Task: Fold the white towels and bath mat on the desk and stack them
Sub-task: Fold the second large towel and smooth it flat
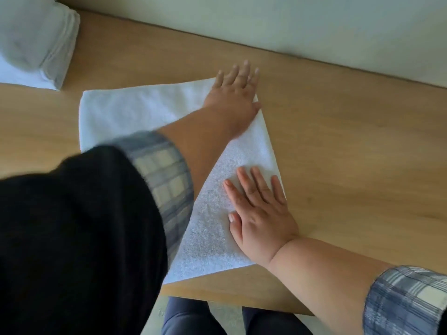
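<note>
A white towel (pixel 145 112) lies flat on the wooden desk (pixel 350 141), folded into a rough rectangle. My left hand (pixel 235 93) reaches across to the towel's far right corner and presses it flat, fingers straight and spread. My right hand (pixel 260 209) lies palm down on the near right part of the towel, fingers straight. My left arm and dark sleeve hide the near left part of the towel.
A stack of folded white towels (pixel 41 42) sits at the desk's far left corner. A pale wall (pixel 314 27) runs along the desk's far edge. The desk's near edge is just below the towel, with my legs (pixel 193 317) under it.
</note>
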Action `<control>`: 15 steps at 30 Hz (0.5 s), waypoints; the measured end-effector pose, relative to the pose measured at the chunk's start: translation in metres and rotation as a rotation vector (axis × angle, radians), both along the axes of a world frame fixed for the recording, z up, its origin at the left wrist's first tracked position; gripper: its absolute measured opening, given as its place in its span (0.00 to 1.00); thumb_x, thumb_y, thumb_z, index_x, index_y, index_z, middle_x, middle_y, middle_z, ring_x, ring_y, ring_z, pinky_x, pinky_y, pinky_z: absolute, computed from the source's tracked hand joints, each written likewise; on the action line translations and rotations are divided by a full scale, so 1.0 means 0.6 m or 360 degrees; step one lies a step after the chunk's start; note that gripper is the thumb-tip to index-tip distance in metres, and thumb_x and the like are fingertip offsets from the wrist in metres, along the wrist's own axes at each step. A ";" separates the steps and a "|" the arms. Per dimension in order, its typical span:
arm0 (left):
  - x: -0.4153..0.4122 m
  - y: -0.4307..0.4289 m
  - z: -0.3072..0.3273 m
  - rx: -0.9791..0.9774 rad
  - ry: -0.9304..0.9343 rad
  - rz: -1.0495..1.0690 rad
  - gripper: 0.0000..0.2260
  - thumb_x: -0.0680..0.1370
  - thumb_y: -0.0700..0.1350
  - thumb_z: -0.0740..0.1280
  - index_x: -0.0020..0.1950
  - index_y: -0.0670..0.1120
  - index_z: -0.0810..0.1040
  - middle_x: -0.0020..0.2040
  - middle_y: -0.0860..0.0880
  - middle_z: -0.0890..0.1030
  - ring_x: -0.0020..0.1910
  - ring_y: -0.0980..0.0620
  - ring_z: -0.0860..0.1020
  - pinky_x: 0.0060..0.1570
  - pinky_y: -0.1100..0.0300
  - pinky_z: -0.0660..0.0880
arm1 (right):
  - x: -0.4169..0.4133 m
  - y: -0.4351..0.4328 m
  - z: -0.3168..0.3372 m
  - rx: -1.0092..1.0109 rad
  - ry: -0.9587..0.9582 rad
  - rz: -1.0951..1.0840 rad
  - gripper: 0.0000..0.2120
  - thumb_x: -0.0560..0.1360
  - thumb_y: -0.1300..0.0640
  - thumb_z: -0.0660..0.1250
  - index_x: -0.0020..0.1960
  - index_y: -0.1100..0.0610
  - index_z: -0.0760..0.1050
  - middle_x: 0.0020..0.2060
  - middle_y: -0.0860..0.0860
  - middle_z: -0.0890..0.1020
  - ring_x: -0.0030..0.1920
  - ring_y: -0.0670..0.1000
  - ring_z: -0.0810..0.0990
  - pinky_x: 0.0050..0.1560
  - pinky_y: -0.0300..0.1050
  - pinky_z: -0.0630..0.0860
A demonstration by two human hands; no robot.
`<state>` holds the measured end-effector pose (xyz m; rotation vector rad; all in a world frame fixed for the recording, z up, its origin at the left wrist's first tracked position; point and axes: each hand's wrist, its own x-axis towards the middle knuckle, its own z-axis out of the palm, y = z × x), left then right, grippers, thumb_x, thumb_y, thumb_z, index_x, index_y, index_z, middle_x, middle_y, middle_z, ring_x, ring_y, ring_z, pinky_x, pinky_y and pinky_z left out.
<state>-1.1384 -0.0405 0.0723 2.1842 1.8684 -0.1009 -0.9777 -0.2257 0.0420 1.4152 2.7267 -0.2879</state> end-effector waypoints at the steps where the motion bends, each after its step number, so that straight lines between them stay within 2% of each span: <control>1: 0.002 -0.038 0.000 0.0047 -0.0103 0.0073 0.30 0.85 0.56 0.48 0.82 0.49 0.38 0.82 0.45 0.40 0.81 0.46 0.42 0.79 0.46 0.42 | 0.000 -0.001 -0.001 0.0000 -0.0011 -0.0005 0.30 0.80 0.46 0.53 0.81 0.48 0.55 0.81 0.53 0.53 0.81 0.56 0.48 0.78 0.64 0.49; 3: -0.009 -0.141 -0.009 0.0102 -0.0294 0.0158 0.30 0.84 0.57 0.50 0.82 0.53 0.39 0.83 0.45 0.42 0.81 0.47 0.43 0.79 0.47 0.42 | 0.002 0.000 -0.002 0.0009 -0.0002 -0.0018 0.30 0.80 0.46 0.53 0.81 0.48 0.55 0.81 0.53 0.54 0.81 0.56 0.49 0.78 0.64 0.49; 6: -0.100 -0.245 -0.028 0.0041 -0.0144 0.0403 0.31 0.81 0.63 0.49 0.82 0.58 0.43 0.83 0.48 0.44 0.81 0.49 0.42 0.79 0.47 0.40 | 0.004 0.001 -0.003 0.0036 0.0048 -0.0003 0.29 0.79 0.47 0.55 0.80 0.50 0.58 0.80 0.54 0.58 0.81 0.57 0.52 0.77 0.65 0.51; 8: -0.175 -0.237 -0.032 0.0011 0.0001 0.0615 0.31 0.80 0.65 0.49 0.82 0.59 0.46 0.83 0.49 0.44 0.81 0.49 0.42 0.78 0.46 0.41 | 0.004 0.001 0.001 0.0021 0.0039 0.0000 0.29 0.80 0.47 0.54 0.80 0.49 0.59 0.80 0.54 0.58 0.81 0.57 0.51 0.77 0.65 0.52; 11: -0.253 -0.187 -0.032 -0.0005 0.0063 0.0792 0.31 0.79 0.66 0.47 0.82 0.59 0.47 0.83 0.47 0.45 0.81 0.45 0.44 0.78 0.43 0.43 | 0.002 0.005 0.001 -0.0013 -0.0011 0.0003 0.29 0.81 0.45 0.51 0.81 0.48 0.55 0.81 0.53 0.55 0.81 0.57 0.49 0.78 0.64 0.49; 15: -0.260 -0.181 -0.032 -0.0107 0.0156 0.1068 0.32 0.80 0.65 0.43 0.82 0.56 0.44 0.83 0.43 0.43 0.81 0.41 0.42 0.77 0.39 0.43 | 0.001 0.004 -0.001 0.0001 -0.0035 -0.0018 0.29 0.81 0.45 0.48 0.81 0.48 0.54 0.81 0.53 0.55 0.81 0.57 0.49 0.78 0.62 0.46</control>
